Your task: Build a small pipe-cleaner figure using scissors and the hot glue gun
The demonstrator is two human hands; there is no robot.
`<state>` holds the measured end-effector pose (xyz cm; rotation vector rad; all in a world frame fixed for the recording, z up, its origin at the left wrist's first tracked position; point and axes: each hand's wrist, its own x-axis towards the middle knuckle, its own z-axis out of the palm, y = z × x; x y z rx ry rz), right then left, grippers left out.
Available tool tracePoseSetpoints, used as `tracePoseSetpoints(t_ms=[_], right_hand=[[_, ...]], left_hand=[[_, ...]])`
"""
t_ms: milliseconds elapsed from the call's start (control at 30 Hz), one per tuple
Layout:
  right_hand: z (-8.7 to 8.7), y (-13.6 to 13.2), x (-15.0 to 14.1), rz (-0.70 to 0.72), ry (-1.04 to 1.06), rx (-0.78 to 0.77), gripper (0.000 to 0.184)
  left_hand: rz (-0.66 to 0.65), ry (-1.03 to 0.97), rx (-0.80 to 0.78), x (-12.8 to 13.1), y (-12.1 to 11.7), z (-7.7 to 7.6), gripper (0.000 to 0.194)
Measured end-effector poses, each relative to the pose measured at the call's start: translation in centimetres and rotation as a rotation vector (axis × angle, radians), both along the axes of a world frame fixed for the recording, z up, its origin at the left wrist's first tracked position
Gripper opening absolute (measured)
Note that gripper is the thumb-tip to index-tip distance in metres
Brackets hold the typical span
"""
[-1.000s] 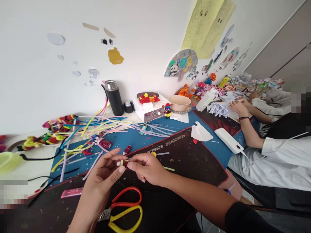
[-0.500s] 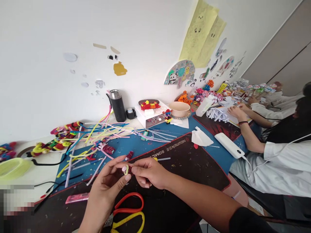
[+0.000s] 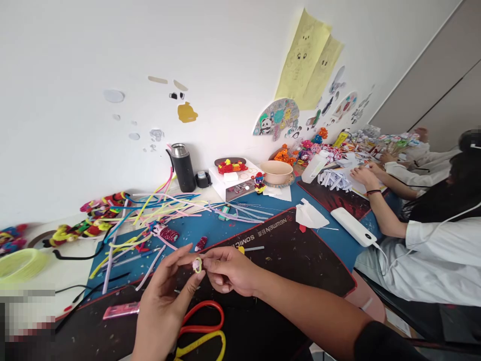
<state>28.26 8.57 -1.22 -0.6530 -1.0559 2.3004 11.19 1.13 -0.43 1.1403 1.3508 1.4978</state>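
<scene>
A small pipe-cleaner piece (image 3: 197, 265), pale pink with a yellow-green loop round it, sits between my two hands above the dark mat. My left hand (image 3: 171, 288) pinches it between thumb and fingers from the left. From the right, my right hand (image 3: 235, 271) grips its other end, mostly hidden by the fingertips. Just beyond my fingers lies a short dark-red fuzzy piece (image 3: 201, 244). A larger dark-red and white pipe-cleaner figure (image 3: 165, 231) rests farther left. Below my hands are scissors (image 3: 203, 317) with one red and one yellow handle loop.
Loose pipe cleaners (image 3: 180, 203) spread over the blue mat. A black thermos (image 3: 183, 168) and a beige bowl (image 3: 277, 172) stand along the wall. A white power bank (image 3: 353, 227) lies at right, near a co-worker's arm (image 3: 387, 213). A pink case (image 3: 121, 311) is at left.
The small piece has turned slightly between my fingers, so its yellow-green loop faces me more. My hands stay in nearly the same place; the view has shifted a little.
</scene>
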Motion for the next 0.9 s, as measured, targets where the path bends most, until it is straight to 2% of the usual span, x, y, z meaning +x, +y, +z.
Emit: tracePoseSetpoints(t_ms=[200, 367, 467, 733, 900], right_hand=[[-0.2, 0.0, -0.1, 0.002, 0.017, -0.046, 0.058], [-0.2, -0.1, -0.1, 0.005, 0.017, -0.037, 0.058], [0.0, -0.1, 0.0, -0.003, 0.017, -0.023, 0.057], [0.6, -0.4, 1.1, -0.038, -0.001, 0.025, 0.057], [0.7, -0.8, 1.8, -0.050, -0.023, 0.035, 0.056]], left_hand=[[0.066, 0.055, 0.004, 0.1, -0.1, -0.2, 0.053], [0.061, 0.107, 0.013, 0.0, -0.4, -0.5, 0.051], [0.106, 0.148, 0.055, -0.4, -0.6, -0.8, 0.053], [0.205, 0.467, 0.220, -1.7, 0.3, -0.3, 0.038], [0.196, 0.542, 0.222, -2.3, 1.0, 0.2, 0.035]])
